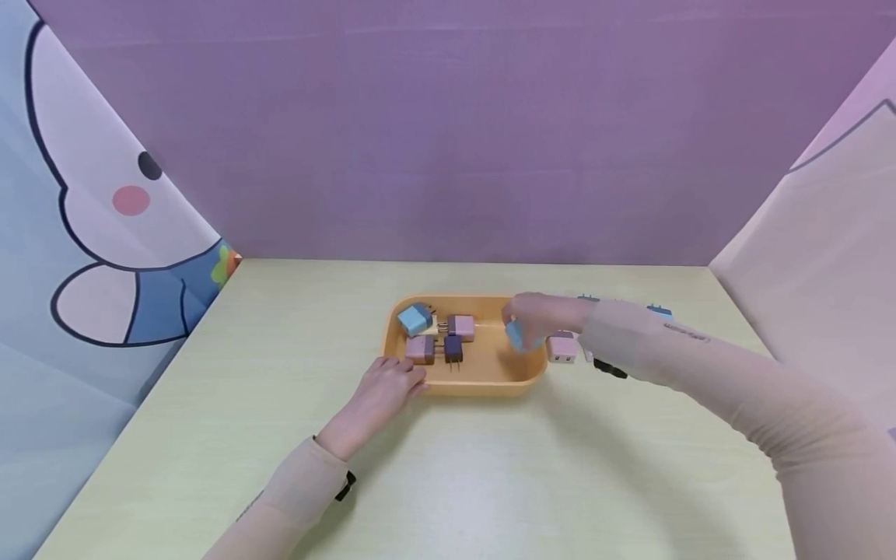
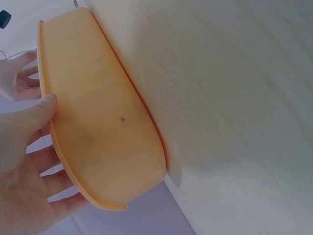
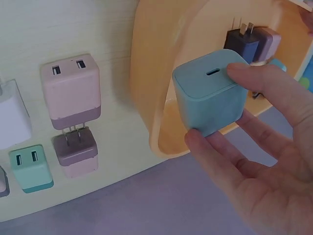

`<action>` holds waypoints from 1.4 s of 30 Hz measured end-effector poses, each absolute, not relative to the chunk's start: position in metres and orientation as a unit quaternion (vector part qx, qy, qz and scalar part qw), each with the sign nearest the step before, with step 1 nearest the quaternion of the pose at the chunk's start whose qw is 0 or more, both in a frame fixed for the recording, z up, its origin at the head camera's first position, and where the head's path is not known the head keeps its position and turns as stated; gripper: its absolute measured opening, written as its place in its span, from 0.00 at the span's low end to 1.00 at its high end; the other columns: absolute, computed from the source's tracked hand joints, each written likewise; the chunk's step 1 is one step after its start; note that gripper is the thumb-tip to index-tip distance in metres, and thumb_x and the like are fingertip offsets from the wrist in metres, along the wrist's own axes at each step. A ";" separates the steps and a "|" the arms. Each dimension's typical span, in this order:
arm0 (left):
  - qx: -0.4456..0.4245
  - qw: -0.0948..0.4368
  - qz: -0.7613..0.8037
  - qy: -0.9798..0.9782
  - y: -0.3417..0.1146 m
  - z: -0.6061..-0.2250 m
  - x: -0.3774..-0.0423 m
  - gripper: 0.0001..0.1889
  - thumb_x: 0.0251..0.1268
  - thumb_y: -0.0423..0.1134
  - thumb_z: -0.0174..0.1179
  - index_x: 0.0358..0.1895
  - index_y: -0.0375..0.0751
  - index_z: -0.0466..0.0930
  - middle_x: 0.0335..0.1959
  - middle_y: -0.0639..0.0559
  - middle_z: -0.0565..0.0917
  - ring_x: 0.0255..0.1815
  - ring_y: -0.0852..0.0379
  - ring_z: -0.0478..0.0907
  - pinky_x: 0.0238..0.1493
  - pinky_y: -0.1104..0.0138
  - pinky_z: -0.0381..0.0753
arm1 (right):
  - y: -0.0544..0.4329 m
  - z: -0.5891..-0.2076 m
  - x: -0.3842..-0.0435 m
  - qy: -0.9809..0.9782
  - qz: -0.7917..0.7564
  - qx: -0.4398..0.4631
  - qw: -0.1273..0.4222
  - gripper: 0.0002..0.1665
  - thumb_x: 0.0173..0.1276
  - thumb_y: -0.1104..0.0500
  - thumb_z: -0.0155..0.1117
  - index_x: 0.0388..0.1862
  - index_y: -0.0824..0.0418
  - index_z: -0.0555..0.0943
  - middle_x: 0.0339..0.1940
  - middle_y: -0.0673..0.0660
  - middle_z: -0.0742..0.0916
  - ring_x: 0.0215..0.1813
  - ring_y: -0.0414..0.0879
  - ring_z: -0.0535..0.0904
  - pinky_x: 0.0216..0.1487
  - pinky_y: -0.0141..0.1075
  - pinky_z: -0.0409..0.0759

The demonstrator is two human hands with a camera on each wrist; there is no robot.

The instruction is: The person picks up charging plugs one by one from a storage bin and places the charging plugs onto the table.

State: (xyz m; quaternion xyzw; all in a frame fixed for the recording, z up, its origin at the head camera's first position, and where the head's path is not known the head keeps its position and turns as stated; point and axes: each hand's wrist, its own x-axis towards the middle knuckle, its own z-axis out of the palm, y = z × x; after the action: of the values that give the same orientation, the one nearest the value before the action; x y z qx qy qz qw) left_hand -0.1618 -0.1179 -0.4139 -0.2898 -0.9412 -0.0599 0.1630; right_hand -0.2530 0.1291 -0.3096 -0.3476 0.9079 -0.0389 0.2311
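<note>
My right hand (image 1: 542,315) pinches a blue USB charger (image 3: 210,93) between thumb and fingertips, over the right end of an orange tray (image 1: 490,389). A single oblong port shows on the charger's face. My left hand (image 1: 388,385) holds the tray's near-left rim, its thumb (image 2: 46,110) on the outer side and the fingers over the edge. Inside the tray's left half lie a blue charger (image 1: 413,320), two pink-and-mauve chargers (image 1: 462,327) and a dark navy charger (image 1: 453,348) with its prongs toward me. A cream one is partly hidden among them.
More chargers lie on the table right of the tray, partly hidden by my right forearm: a pink one (image 3: 73,90) close to the tray wall, a mauve-and-pink one (image 3: 77,152), a mint one (image 3: 32,169) and a white one (image 3: 12,117). A purple backdrop (image 1: 462,155) rises behind.
</note>
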 end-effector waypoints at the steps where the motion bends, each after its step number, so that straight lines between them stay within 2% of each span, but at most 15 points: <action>1: -0.289 0.162 -0.059 -0.941 -0.118 -0.414 -0.162 0.05 0.54 0.42 0.60 0.29 0.44 0.78 0.25 0.53 0.79 0.25 0.55 0.72 0.35 0.62 0.71 | 0.129 -0.311 -0.256 0.907 -0.028 -0.352 0.228 0.23 0.49 0.67 0.65 0.47 0.66 0.74 0.41 0.57 0.80 0.40 0.47 0.73 0.43 0.38 0.74; 3: -0.290 0.163 -0.057 -0.941 -0.118 -0.414 -0.161 0.06 0.54 0.42 0.60 0.29 0.44 0.78 0.25 0.52 0.79 0.25 0.56 0.72 0.34 0.62 0.71 | 0.130 -0.317 -0.264 0.910 -0.027 -0.348 0.224 0.24 0.45 0.69 0.66 0.45 0.67 0.75 0.39 0.57 0.80 0.39 0.48 0.73 0.40 0.37 0.74; 7: -0.291 0.164 -0.056 -0.941 -0.118 -0.413 -0.161 0.06 0.54 0.41 0.60 0.28 0.43 0.78 0.25 0.52 0.79 0.24 0.56 0.71 0.34 0.62 0.71 | 0.136 -0.319 -0.270 0.910 -0.048 -0.351 0.217 0.23 0.43 0.70 0.65 0.43 0.67 0.76 0.38 0.58 0.81 0.37 0.49 0.74 0.33 0.36 0.75; 16: -0.296 0.172 -0.052 -0.938 -0.118 -0.412 -0.162 0.06 0.55 0.42 0.60 0.27 0.44 0.77 0.24 0.53 0.78 0.23 0.56 0.71 0.33 0.62 0.70 | 0.148 -0.314 -0.270 0.918 -0.075 -0.344 0.186 0.23 0.42 0.70 0.66 0.42 0.66 0.77 0.39 0.59 0.81 0.41 0.51 0.74 0.45 0.44 0.73; 22: -0.292 0.162 -0.049 -0.941 -0.118 -0.413 -0.162 0.06 0.55 0.43 0.59 0.29 0.44 0.78 0.26 0.52 0.79 0.25 0.55 0.72 0.34 0.62 0.71 | 0.158 -0.315 -0.271 0.925 -0.090 -0.316 0.189 0.26 0.44 0.70 0.65 0.47 0.66 0.75 0.41 0.60 0.81 0.41 0.50 0.74 0.42 0.41 0.75; 29: -0.288 0.155 -0.054 -0.944 -0.118 -0.412 -0.162 0.06 0.55 0.42 0.59 0.29 0.44 0.78 0.26 0.52 0.80 0.26 0.56 0.72 0.35 0.62 0.71 | 0.173 -0.318 -0.272 0.925 -0.101 -0.324 0.169 0.24 0.45 0.67 0.68 0.45 0.67 0.76 0.39 0.59 0.81 0.39 0.49 0.75 0.41 0.41 0.75; 42: -0.287 0.154 -0.052 -0.944 -0.117 -0.412 -0.162 0.06 0.56 0.42 0.59 0.30 0.44 0.79 0.27 0.52 0.80 0.26 0.55 0.72 0.35 0.62 0.71 | 0.205 -0.320 -0.271 0.932 -0.144 -0.277 0.183 0.27 0.43 0.69 0.65 0.47 0.70 0.74 0.37 0.59 0.81 0.36 0.48 0.73 0.38 0.40 0.74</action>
State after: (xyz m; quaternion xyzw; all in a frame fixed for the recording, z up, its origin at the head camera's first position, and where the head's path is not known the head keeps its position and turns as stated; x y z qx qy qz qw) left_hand -0.1620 -0.1172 -0.4122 -0.2868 -0.9442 -0.0517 0.1537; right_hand -0.2711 0.2052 -0.3205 -0.2765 0.9324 -0.1438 0.1832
